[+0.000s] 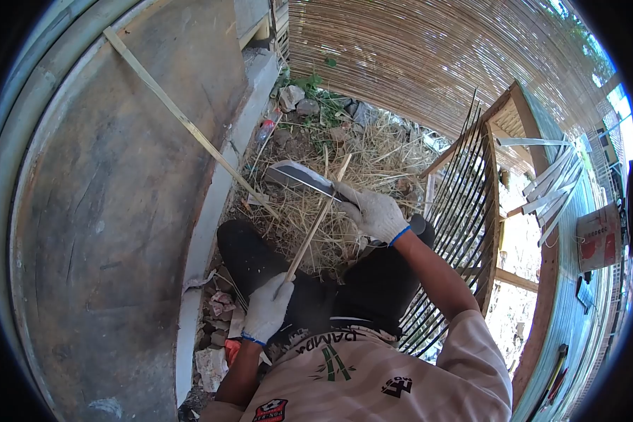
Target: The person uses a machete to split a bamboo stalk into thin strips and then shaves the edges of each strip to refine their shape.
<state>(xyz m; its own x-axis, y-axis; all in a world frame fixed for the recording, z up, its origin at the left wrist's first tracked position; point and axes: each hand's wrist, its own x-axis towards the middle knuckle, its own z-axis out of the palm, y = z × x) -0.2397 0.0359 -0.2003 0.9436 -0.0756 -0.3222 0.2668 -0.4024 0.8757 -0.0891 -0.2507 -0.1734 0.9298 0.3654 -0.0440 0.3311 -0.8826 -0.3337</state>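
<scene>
Both of my hands wear white knit gloves with blue cuffs. My left hand (269, 307) is closed round the lower end of a thin bamboo strip (307, 243), which slants up and away above my lap. In my right hand (376, 214) is the handle of a large knife (299, 176), its broad blade pointing left. The blade crosses the strip near the strip's far end. Below them, pale shavings (309, 225) cover the ground between my knees.
A large worn board (119, 211) stands at left, with a long bamboo strip (183, 119) slanting across it. At right is a slatted bamboo rack (464, 211) beside a bench (577, 330) holding a bucket (599, 238) and cut strips (559, 183). Behind hangs a bamboo screen (429, 56); stones (292, 97) lie before it.
</scene>
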